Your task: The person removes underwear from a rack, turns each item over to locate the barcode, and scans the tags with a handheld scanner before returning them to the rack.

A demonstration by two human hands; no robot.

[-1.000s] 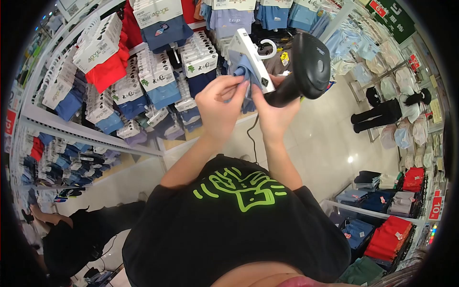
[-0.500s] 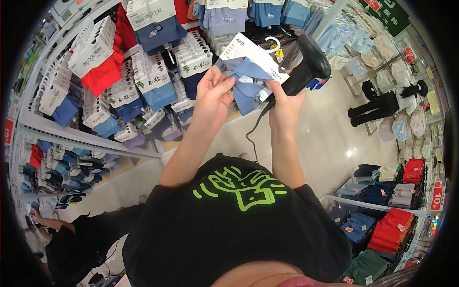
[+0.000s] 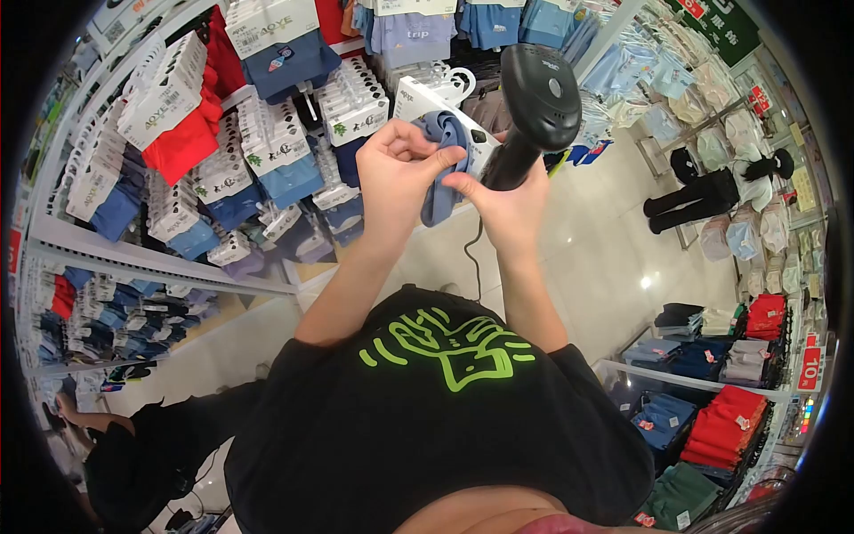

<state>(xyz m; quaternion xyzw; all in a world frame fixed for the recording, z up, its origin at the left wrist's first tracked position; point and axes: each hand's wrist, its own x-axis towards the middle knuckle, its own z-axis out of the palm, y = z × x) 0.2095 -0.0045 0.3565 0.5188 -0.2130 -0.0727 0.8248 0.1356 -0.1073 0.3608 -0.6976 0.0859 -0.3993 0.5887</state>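
My left hand (image 3: 396, 169) pinches the folded blue underwear (image 3: 442, 203) between thumb and fingers. The garment hangs from a white card hanger (image 3: 476, 142), which is tilted, with its plastic hook at the far end. In my right hand (image 3: 513, 205) is a black barcode scanner (image 3: 539, 98), its head pointing up and away. My right thumb reaches toward the garment's edge; whether the right fingers also hold the card behind the scanner is hidden. A thin cord (image 3: 473, 262) drops from the scanner toward the floor.
Racks of carded underwear (image 3: 276, 142) stand ahead and to the left. Folded clothes (image 3: 725, 427) fill a shelf at right. A black-and-white mannequin (image 3: 712, 191) stands in the right aisle. Another person in black (image 3: 142, 445) is at lower left.
The scanner has swung from tilted right to more upright, its head now facing me. The underwear is bunched narrower, and its card has turned more edge-on and shifted left.
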